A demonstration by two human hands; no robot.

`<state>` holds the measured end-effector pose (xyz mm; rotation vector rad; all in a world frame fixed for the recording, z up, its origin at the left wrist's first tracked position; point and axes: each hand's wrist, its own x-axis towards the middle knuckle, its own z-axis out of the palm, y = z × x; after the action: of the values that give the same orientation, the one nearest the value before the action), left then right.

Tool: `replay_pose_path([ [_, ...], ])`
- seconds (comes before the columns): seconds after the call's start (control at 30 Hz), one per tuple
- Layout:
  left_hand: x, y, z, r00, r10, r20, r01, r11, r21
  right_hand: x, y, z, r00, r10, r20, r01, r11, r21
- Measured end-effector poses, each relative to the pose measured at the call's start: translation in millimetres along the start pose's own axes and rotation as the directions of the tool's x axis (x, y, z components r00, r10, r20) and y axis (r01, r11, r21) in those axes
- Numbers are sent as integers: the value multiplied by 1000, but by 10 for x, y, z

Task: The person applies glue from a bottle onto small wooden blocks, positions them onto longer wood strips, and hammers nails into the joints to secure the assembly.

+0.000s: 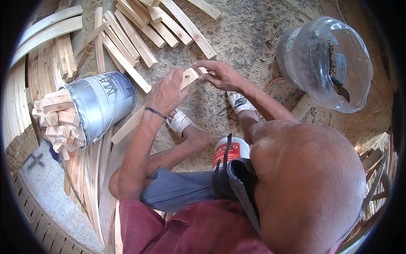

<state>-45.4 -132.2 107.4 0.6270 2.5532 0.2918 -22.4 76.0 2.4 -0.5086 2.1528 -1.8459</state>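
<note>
A pale wooden strip (128,126) slants up across the middle, from beside my left forearm to between my two hands. My left hand (167,89) is closed around it near its upper end, where a dark round spot shows in the wood. At that end my right hand (222,76) pinches the wood between thumb and fingers. Whether the right fingers also hold a separate small piece, I cannot make out. Both hands are close together above the floor, over my sandalled feet.
Loose wooden strips (132,36) lie at the upper left. A tipped metal bucket (111,95) is packed with short wood pieces (57,101). A cut clear plastic jug (313,63) holding dark items stands at upper right. A white tub with a red label (231,149) stands by my legs.
</note>
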Motion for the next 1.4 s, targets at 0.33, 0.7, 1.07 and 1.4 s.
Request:
replay_pose_path([
  [0.33, 2, 0, -46, 998, 0, 59, -1, 1000, 17, -28, 24, 39, 997, -61, -45, 58, 997, -59],
  [0.7, -22, -10, -3, 998, 48, 35, -49, 999, 11, -67, 54, 30, 997, -70, -29, 69, 997, -23],
  [1.07, -6, 9, -32, 998, 45, 38, -45, 999, 6, -55, 5, 37, 1000, -6, -25, 6, 1000, -14],
  [1.4, 9, 29, -37, 999, 13, 50, -14, 999, 32, -48, -7, 38, 997, -25, -76, 17, 995, -100],
])
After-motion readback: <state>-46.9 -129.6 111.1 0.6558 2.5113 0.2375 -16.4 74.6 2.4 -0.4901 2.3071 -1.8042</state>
